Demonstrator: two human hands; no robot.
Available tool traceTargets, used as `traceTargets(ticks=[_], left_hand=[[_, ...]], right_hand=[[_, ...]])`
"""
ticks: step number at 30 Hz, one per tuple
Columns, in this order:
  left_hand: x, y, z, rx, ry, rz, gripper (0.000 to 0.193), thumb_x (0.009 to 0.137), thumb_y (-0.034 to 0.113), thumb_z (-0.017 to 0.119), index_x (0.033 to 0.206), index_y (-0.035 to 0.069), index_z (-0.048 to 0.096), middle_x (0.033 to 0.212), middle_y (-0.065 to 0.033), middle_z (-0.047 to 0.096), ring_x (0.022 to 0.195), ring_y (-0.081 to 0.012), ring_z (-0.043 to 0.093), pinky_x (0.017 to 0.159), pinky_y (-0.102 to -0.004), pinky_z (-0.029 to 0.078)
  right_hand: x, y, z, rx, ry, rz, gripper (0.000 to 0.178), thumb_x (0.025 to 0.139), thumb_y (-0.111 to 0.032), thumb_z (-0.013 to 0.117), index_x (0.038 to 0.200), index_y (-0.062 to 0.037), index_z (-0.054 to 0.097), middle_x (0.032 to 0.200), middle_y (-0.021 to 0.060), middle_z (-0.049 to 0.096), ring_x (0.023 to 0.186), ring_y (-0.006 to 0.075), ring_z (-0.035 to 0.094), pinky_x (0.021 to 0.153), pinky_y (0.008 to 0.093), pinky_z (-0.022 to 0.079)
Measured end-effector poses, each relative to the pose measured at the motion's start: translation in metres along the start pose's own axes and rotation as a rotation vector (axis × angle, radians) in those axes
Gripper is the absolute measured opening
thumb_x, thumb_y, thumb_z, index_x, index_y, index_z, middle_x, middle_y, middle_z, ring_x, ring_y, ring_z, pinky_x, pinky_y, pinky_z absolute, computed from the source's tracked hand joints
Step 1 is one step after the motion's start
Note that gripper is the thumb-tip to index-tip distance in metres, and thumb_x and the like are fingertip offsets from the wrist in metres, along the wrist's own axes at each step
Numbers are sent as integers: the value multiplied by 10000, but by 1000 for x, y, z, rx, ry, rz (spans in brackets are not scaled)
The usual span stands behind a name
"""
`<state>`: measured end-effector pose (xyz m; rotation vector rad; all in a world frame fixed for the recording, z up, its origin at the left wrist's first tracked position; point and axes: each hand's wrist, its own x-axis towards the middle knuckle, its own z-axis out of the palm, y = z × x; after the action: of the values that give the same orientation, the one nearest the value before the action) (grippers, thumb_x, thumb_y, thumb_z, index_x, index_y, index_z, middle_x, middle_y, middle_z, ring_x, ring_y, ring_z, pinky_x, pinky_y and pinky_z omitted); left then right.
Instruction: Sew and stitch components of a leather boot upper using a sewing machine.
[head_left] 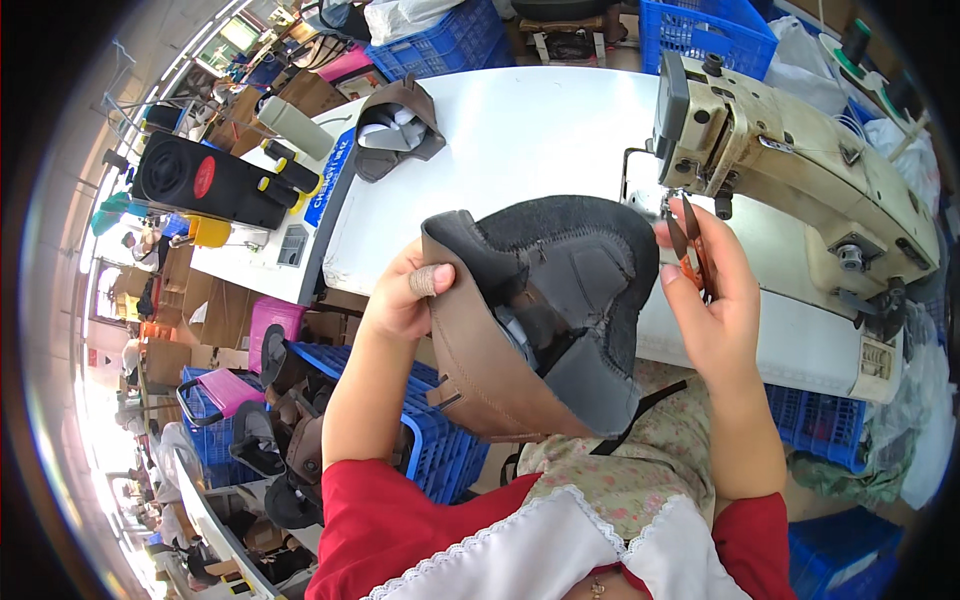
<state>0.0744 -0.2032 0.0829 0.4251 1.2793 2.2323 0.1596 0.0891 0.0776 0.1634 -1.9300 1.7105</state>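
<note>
A brown and dark grey shoe upper [475, 375], with a stitched edge and a black fuzzy sole-side rim, hangs tilted over the near edge of the table. My left hand [400, 298] pinches its brown side, and tan tape wraps the thumb. My right hand [728, 300] is closed round small thread snips [692, 262] with orange handles and dark blades that point up. The snips are beside the upper's right end, just below the needle area of a sewing machine [790, 160]. A second brown upper [398, 130] with pale stuffing lies at the table's far left.
The white sewing table [520, 110] spans the middle. A black speaker-like box [205, 180] and thread spools [290, 170] stand at left. Blue crates [440, 40] are behind the table; another blue crate [440, 450] and a heap of uppers [290, 440] lie at lower left.
</note>
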Motion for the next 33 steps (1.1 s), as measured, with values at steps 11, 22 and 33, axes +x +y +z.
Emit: traceTargets(ticks=[11, 22, 33], left_hand=[[11, -30, 12, -2, -190, -283, 483, 804, 162, 724, 1215, -44, 575, 1134, -120, 665, 1032, -205, 633, 915, -330, 481], [13, -43, 15, -60, -124, -312, 485, 815, 158, 709, 1227, -47, 558, 1137, -137, 656, 1015, -214, 644, 897, -337, 505], [10, -44, 17, -23, -64, -296, 484, 803, 164, 719, 1209, -49, 566, 1111, -132, 665, 995, -211, 648, 883, -326, 510]], right_hand=[[45, -11, 9, -87, -625, 302, 356, 797, -60, 730, 1131, -23, 611, 904, 12, 612, 850, 105, 569, 802, 258, 473], [39, 3, 5, 93, -599, 366, 354, 794, -49, 732, 1118, -15, 592, 813, -20, 505, 752, 74, 460, 688, 232, 400], [37, 1, 3, 26, -585, 345, 331, 799, -70, 734, 1092, -18, 589, 814, -9, 508, 759, 79, 466, 688, 233, 402]])
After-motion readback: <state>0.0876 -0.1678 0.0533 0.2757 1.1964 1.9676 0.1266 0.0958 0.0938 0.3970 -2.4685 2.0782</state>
